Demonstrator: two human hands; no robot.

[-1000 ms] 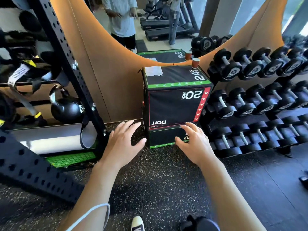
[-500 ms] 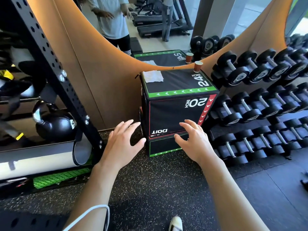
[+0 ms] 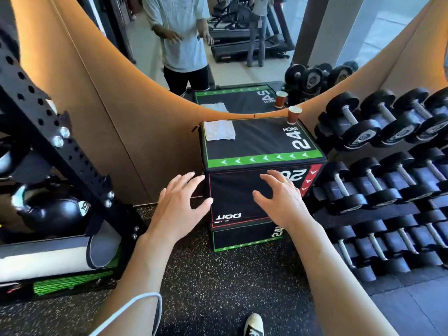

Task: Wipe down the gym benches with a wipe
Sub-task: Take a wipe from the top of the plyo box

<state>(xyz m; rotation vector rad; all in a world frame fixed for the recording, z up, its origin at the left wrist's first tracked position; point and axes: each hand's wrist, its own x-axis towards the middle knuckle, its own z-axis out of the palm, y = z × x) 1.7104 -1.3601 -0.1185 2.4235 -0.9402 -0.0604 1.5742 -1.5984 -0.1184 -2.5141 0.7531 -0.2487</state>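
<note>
Fingers: both hands are spreading wide, holding nothing; left hand (image 3: 180, 204) and right hand (image 3: 282, 198) are hovering before the plyo box (image 3: 257, 144).
Wipe: wipe (image 3: 219, 130) is lying on the box's far-left top corner.
Risk: reaching across is likely tipping the paper cup (image 3: 294, 114) at the box's far-right corner.

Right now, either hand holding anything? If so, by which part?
Nothing held. The left hand and right hand hover open in front of the plyo box; the white wipe lies untouched on its top.
</note>
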